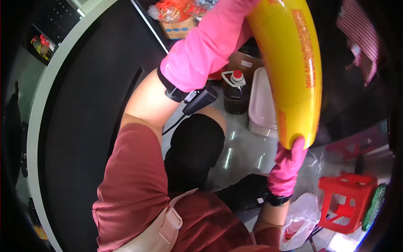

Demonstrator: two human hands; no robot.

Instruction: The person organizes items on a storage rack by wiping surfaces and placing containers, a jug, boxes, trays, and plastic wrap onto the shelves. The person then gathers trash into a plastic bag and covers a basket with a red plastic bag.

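Observation:
A long yellow cylindrical container with red lettering (294, 71) is held up at the upper right, tilted. My right hand (296, 149), in a pink glove, grips its lower end with the thumb on the yellow surface. My left arm, in a long pink glove (201, 50), reaches up to the container's upper part; the fingers of that hand are beyond the top edge or hidden. Behind the container stand a dark bottle with a red cap (236, 94) and a white lidded tub (262, 101).
A red plastic stool (348, 199) stands at lower right, beside a white plastic bag (302, 218). A cardboard box (178, 30) with orange packets (172, 11) sits at the top. A large dark panel (84, 126) fills the left side. Striped cloth (359, 31) hangs upper right.

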